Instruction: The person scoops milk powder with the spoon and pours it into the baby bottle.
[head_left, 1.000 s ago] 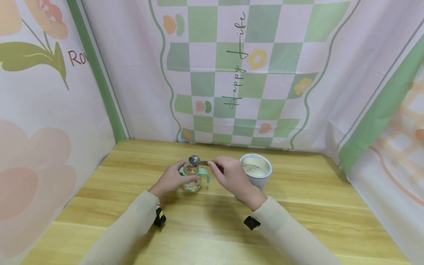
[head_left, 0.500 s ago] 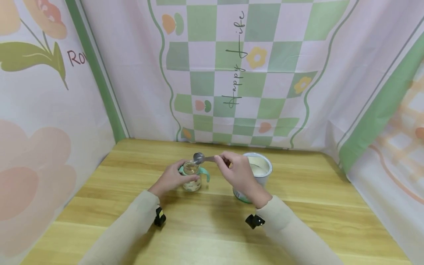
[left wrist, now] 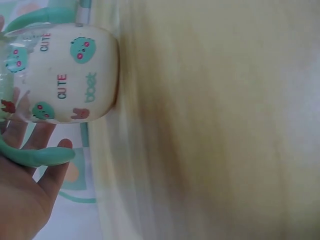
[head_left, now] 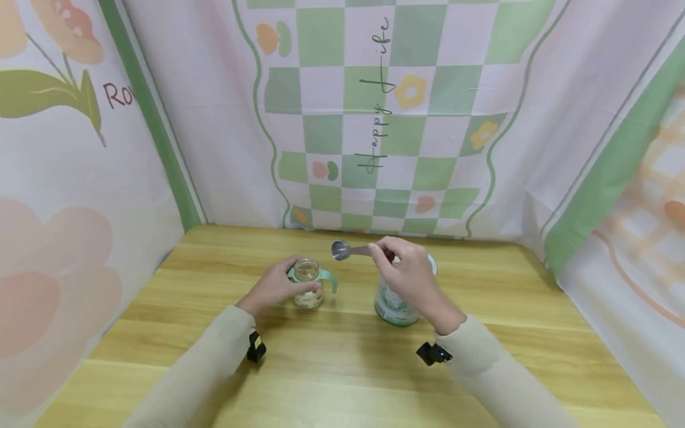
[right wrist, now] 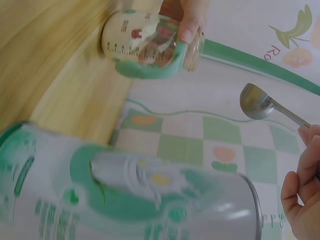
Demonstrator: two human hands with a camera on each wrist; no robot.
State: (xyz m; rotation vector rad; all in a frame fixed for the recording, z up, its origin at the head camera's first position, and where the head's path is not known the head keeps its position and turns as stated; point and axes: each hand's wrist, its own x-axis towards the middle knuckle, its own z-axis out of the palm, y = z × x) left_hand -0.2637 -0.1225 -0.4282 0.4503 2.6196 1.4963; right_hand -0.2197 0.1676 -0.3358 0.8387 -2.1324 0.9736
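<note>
A clear baby bottle (head_left: 308, 295) with green handles and printed cartoon faces stands lidless on the table. My left hand (head_left: 278, 285) grips it round the neck from the left; the left wrist view shows pale contents in the bottle (left wrist: 75, 75) and fingers behind one handle. With thumb and fingers my right hand (head_left: 409, 270) pinches the handle of a metal measuring spoon (head_left: 340, 250), held in the air between bottle and can. Its bowl (right wrist: 256, 101) looks bare inside in the right wrist view. Partly behind the right hand is a milk powder can (head_left: 396, 306), white and green.
The wooden table (head_left: 332, 368) reaches back to a printed curtain (head_left: 369, 137) with green checks. More curtain hangs along the left and right sides. A black wrist camera (head_left: 433, 353) sits at each sleeve.
My right hand has drawn the spoon away from over the bottle's mouth, rightward and slightly up, and now covers much of the can's opening. My left hand keeps its hold on the bottle.
</note>
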